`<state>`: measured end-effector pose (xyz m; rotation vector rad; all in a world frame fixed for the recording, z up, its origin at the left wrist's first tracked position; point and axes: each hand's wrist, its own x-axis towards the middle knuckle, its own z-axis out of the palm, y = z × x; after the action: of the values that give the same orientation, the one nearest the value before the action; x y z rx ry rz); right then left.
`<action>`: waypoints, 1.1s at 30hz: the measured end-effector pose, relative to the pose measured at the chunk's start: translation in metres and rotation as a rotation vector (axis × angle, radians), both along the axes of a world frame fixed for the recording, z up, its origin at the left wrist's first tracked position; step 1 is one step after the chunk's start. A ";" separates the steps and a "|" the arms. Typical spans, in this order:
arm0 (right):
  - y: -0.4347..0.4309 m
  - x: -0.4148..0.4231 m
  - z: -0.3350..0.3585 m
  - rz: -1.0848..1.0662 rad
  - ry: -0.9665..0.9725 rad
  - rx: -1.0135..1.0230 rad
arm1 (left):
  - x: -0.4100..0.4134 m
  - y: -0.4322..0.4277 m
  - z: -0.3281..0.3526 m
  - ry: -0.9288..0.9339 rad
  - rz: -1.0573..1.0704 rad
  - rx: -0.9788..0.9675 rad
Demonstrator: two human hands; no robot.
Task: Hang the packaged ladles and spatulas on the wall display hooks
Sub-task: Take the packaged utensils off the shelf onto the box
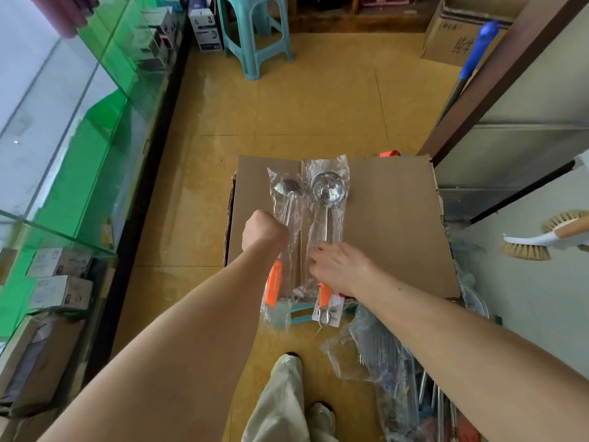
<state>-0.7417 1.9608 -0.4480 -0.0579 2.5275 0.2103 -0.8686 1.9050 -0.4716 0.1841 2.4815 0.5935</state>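
Readable writing is scarce. The white header card at the near end of the right packaged ladle (328,199) carries print too small to read. The brown carton (446,39) in the far right corner bears dark printed characters, partly hidden behind a blue-handled pole (478,49), and they cannot be read with certainty. The small white boxes (205,27) beside the teal stool (255,36) show a kettle picture, but their text is illegible. Both task items lie side by side in clear plastic wrappers on the closed flaps of a cardboard box (389,218), which serves as the surface. Their near ends overhang its near edge. The long axes are roughly parallel and run away from the person, with steel bowls at the far end and orange handles at the near end. The bowl of the left packaged ladle (287,189) is turned partly on its side, while the right one faces up with its mouth open to the camera. The left hand (264,231) is closed in a fist round the left item's steel shaft, through the wrapper. The right hand (339,266) sits over the junction of shaft and orange handle on the right item, its fingers bent and pinching the wrapper there. A glass display case (79,138) stands at left. A bristle brush (541,239) projects in from the right.
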 end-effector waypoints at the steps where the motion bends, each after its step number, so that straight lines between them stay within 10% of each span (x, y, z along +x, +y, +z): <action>1: -0.001 -0.001 -0.001 -0.011 -0.027 0.007 | 0.000 0.000 0.001 0.002 -0.017 -0.009; 33: 0.017 0.096 0.179 -0.487 0.364 0.199 | 0.111 0.038 0.192 0.795 -0.863 -0.112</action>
<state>-0.6459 1.9782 -0.2688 0.7258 2.7652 0.2921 -0.7572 1.9430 -0.2799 1.5964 2.7404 -0.0228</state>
